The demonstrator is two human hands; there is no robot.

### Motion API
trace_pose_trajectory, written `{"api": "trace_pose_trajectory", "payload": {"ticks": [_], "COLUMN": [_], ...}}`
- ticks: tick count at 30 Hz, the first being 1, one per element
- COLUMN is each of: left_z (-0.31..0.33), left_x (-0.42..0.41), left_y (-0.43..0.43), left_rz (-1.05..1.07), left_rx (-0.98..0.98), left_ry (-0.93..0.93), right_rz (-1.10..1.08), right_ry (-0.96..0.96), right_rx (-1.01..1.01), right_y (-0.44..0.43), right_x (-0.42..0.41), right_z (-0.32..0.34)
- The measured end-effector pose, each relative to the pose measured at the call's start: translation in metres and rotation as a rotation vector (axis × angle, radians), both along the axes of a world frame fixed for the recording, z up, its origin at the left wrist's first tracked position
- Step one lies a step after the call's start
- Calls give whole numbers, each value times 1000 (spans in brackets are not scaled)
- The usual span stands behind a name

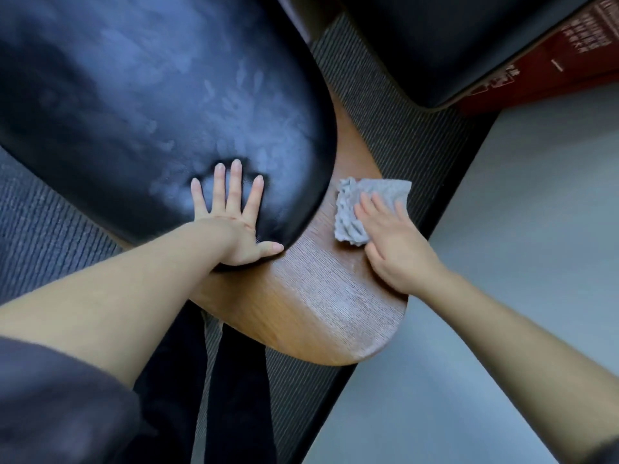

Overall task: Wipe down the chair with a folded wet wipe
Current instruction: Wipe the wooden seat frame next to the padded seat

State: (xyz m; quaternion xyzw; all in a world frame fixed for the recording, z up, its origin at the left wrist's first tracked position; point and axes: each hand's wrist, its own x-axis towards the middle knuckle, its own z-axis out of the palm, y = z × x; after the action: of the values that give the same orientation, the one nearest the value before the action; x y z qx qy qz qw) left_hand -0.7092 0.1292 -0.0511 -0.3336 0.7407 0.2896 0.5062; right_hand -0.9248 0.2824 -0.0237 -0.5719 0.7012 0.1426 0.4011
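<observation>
The chair has a black leather seat cushion (140, 105) with damp smears on it and a curved brown wooden shell (301, 316) around its near edge. My left hand (234, 226) lies flat on the cushion's near edge, fingers spread and straight, denting the leather. A folded grey-white wet wipe (355, 205) lies on the wooden shell to the right. My right hand (395, 242) presses on it with straight fingers, covering its lower right part. A wet sheen shows on the wood below the wipe.
A second black chair seat (435, 45) stands at the top right, with a dark red box (549, 72) beside it. Grey ribbed carpet (395, 122) runs between them. A pale smooth floor (502, 296) lies to the right. Dark trouser legs (231, 396) are below the chair.
</observation>
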Motion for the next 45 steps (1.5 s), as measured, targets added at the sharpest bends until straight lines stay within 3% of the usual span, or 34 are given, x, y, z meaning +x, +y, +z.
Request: {"api": "trace_pose_trajectory", "payload": {"ticks": [5,10,15,19,21,28,31,34,36,38,45], "left_z": [1,1,-2,-5,-5,-3,-1,-1,-1,0,-5], "left_x": [7,30,76,109,117,121,122,121,121,123,153], "left_y": [2,-6,-20,-23,-24,-41,-48,-47,-47,-50,-71], "left_rz": [-11,-45,-182,-170,-194,-271,-300,-306,-312,-326,-457], "left_rx": [-25,-99,-260,-301,-290,-202,-168,-168,-170,-170,-274], "left_ry": [82,297,461,475,486,447,436,431,435,453,432], "right_rz": [228,-80,125,-216,-268,-171,-176,-357,-470,-453,-238], "right_ry": [-67,245,102,412,503,140,305,555,611,596,277], "right_rx": [58,72,7,27,30,-13,-15,49,88,51,-39], "right_y": [50,14,46,52,56,20,39,78,80,64,-15], "right_x": [21,47,133,106,132,266,233,181,181,210,331], "right_z": [51,19,40,45,47,34,45,67,71,60,-1]}}
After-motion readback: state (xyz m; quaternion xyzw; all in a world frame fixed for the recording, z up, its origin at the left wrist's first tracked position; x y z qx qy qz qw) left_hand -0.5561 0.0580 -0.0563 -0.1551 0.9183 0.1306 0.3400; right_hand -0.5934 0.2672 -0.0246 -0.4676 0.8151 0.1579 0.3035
